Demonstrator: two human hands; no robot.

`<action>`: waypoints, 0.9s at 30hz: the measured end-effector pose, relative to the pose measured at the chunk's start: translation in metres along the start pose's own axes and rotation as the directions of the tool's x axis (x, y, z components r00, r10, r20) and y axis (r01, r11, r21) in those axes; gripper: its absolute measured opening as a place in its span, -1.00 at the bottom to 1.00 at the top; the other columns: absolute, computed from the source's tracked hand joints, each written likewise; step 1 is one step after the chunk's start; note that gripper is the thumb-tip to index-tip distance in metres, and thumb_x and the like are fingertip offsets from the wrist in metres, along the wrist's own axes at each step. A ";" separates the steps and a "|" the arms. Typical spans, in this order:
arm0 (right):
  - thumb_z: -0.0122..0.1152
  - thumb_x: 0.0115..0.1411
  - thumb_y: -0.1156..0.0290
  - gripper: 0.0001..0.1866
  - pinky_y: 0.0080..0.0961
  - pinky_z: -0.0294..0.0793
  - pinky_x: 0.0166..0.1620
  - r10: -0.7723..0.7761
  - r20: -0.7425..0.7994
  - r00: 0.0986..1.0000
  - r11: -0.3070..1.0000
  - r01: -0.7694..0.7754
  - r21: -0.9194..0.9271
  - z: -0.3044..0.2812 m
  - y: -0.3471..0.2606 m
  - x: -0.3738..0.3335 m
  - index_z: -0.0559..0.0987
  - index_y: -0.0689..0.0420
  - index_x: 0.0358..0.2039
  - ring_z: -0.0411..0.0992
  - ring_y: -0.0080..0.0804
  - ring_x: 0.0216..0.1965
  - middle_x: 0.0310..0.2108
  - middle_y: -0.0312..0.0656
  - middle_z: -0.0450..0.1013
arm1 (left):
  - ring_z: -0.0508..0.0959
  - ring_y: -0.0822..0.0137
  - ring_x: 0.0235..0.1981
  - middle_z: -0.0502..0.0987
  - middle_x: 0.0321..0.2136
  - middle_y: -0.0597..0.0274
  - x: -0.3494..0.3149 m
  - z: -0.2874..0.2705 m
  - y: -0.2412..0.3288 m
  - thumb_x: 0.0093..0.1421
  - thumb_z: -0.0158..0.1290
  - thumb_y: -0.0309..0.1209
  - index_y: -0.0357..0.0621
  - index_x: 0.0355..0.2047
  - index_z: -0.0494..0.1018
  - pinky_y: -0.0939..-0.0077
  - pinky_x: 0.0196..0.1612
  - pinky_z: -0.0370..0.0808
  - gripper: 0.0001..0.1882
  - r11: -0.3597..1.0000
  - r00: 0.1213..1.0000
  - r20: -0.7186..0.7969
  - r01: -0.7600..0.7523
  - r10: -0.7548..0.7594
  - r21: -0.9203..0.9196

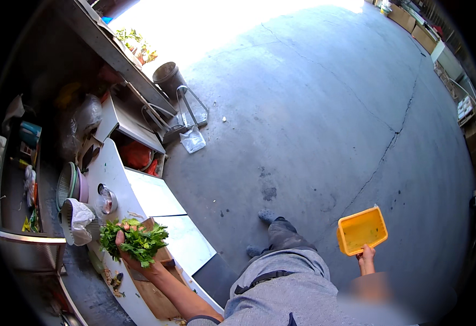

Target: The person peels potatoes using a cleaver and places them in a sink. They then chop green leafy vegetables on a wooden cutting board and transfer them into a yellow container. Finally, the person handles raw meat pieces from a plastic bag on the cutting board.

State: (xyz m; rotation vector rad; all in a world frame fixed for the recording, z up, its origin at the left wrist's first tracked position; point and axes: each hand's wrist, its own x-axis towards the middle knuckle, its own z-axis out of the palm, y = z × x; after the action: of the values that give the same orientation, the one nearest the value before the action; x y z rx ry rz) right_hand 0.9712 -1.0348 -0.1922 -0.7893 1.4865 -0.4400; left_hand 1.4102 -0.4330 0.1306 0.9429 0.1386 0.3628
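My left hand (123, 245) is closed around a bunch of leafy green herbs (143, 243), held over the white counter (119, 182) at the left. The leaves look like celery or parsley and cover most of the fingers. Below the bunch, a wooden cutting board (159, 299) lies on the counter, with a knife (167, 263) partly visible on it. Out to the right, my right hand (366, 254) grips the near rim of a yellow plastic tub (361, 231). The tub is tilted toward me, and a few small green bits cling inside.
Stacked colanders (69, 185), a metal bowl (106, 200) and a basket with a white bag (80, 221) crowd the counter's far end. Beyond stand a dark bin (168, 77) and a dustpan (193, 118) on the concrete floor (303, 125). Boxes (423, 39) line the right wall.
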 end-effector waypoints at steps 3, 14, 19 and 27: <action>0.06 0.08 0.55 -0.75 -0.56 0.29 -0.76 0.202 -0.292 0.935 0.979 -0.205 0.022 -0.075 0.042 -0.004 0.47 0.17 -0.18 0.34 -0.36 -0.77 -0.53 -0.08 0.48 | 0.48 0.37 -0.29 0.45 -0.25 0.26 0.017 0.013 -0.025 0.38 0.01 -0.37 -0.17 -0.06 0.41 0.39 -0.24 0.50 -0.80 0.987 0.984 0.125 0.136 -0.125 -0.087; -0.20 0.47 0.05 -0.61 -0.64 0.17 -0.79 0.594 -0.370 0.714 0.639 -0.698 -0.322 -0.018 0.050 0.100 0.55 -0.08 0.03 0.38 -0.36 -0.76 -0.39 -0.10 0.61 | 0.49 0.42 -0.37 0.48 -0.26 0.27 0.064 0.042 -0.046 0.34 0.05 -0.44 -0.13 -0.03 0.41 0.44 -0.34 0.51 -0.79 0.969 0.989 0.013 0.144 -0.144 -0.201; -0.15 0.37 0.47 -0.69 -0.40 0.42 -0.82 0.254 -0.010 0.967 0.797 -0.215 -0.565 0.291 -0.117 0.185 0.47 0.13 0.05 0.47 -0.20 -0.73 -0.44 0.15 0.55 | 0.44 0.44 -0.38 0.44 -0.28 0.30 0.070 0.095 -0.029 0.32 0.08 -0.39 -0.10 -0.04 0.41 0.45 -0.31 0.50 -0.77 0.990 0.995 -0.077 0.053 -0.064 -0.134; 0.18 0.19 0.64 -0.76 -0.17 0.62 -0.62 -0.222 0.027 0.975 0.031 0.035 -0.999 0.509 -0.388 0.139 0.58 0.38 -0.11 0.67 -0.04 -0.51 -0.32 0.12 0.62 | 0.44 0.44 -0.37 0.40 -0.29 0.26 0.085 0.117 -0.028 0.29 0.07 -0.42 -0.14 0.00 0.35 0.43 -0.34 0.48 -0.71 0.986 0.986 -0.166 -0.055 0.028 -0.160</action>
State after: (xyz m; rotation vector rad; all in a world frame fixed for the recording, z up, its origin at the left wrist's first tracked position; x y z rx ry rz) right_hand 1.5576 -1.2991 -0.0663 -2.1101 1.7509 0.6598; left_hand 1.5283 -0.5062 0.1792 0.7534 0.2354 0.4828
